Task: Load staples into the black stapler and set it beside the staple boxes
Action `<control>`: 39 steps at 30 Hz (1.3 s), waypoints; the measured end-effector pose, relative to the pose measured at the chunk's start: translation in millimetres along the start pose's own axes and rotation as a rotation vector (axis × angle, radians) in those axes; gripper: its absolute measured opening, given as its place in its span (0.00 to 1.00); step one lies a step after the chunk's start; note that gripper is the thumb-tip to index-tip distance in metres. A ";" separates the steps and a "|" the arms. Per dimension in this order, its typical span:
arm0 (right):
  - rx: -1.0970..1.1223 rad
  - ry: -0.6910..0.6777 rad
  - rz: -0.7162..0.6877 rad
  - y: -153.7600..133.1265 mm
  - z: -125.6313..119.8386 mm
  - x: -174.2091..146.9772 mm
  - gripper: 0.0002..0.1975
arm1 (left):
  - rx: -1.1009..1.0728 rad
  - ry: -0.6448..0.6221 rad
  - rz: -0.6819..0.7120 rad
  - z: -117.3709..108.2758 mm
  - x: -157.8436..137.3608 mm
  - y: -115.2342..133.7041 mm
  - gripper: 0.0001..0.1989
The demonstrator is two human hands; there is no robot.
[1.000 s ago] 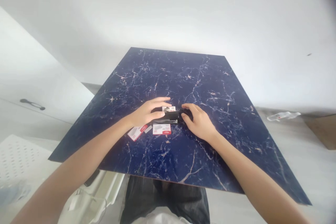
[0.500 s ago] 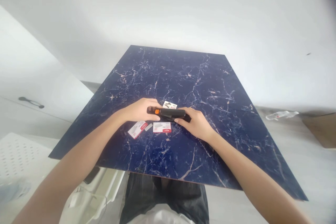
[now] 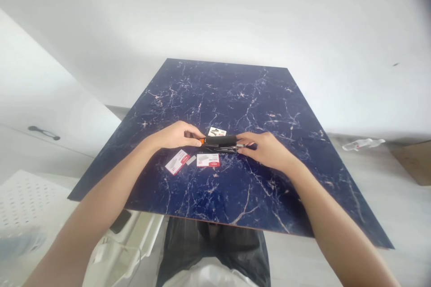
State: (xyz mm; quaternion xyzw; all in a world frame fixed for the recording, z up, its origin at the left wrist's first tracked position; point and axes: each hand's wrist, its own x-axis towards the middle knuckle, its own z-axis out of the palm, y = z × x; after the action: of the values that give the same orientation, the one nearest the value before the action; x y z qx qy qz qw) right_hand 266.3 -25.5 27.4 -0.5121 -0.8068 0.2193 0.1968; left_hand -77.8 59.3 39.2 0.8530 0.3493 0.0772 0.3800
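Note:
A black stapler (image 3: 220, 141) with an orange part at its left end lies crosswise between my hands. My left hand (image 3: 177, 135) grips that orange end between thumb and fingers. At the other end, my right hand (image 3: 267, 149) pinches a part of the stapler, where some silvery metal shows. In front of the stapler are two small white-and-red staple boxes, one straight (image 3: 208, 160) and one slanted (image 3: 177, 162). Between these boxes lies a small grey strip (image 3: 191, 160), probably of staples. Behind the stapler a white card or box (image 3: 217, 132) with a dark picture is partly covered.
Everything rests on a dark blue marble-patterned table (image 3: 229, 98) against a white wall. A dark phone-like object (image 3: 120, 221) sits on a white unit below the left front edge. On the floor at right are a clear plastic item (image 3: 362, 144) and a cardboard box (image 3: 417, 161).
My right hand has shifted right toward the stapler's end, and metal parts there now show. My left hand has drawn slightly left, baring more of the stapler.

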 end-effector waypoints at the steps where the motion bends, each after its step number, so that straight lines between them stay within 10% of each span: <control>1: -0.055 0.023 -0.006 2.8 -7.8 -3.0 0.17 | -0.002 0.015 0.005 1.5 0.0 1.0 0.17; 7: -0.118 0.415 -0.345 -24.4 -9.4 -16.0 0.07 | 0.017 0.101 0.093 4.6 -0.9 9.0 0.25; 13: -0.141 0.082 -0.566 -59.8 50.2 -14.2 0.14 | 0.217 0.014 0.033 -1.6 -16.9 21.5 0.14; 19: -0.162 0.208 -0.482 -46.5 44.3 -11.9 0.11 | 0.333 -0.022 0.087 23.3 -23.7 24.5 0.09; 27: -0.062 0.333 -0.481 -49.5 41.5 -11.3 0.10 | 0.132 0.114 0.060 -5.2 -26.2 45.3 0.07; 39: 0.135 0.466 -0.459 -55.1 44.1 -11.5 0.12 | 0.002 0.434 0.311 61.6 -11.7 49.2 0.14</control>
State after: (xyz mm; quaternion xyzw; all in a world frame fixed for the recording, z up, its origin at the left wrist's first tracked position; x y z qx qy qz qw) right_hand 206.1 -63.7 20.5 -0.3395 -0.8179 0.0991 0.4539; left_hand -35.6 -8.0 32.2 0.8602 0.2874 0.3156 0.2790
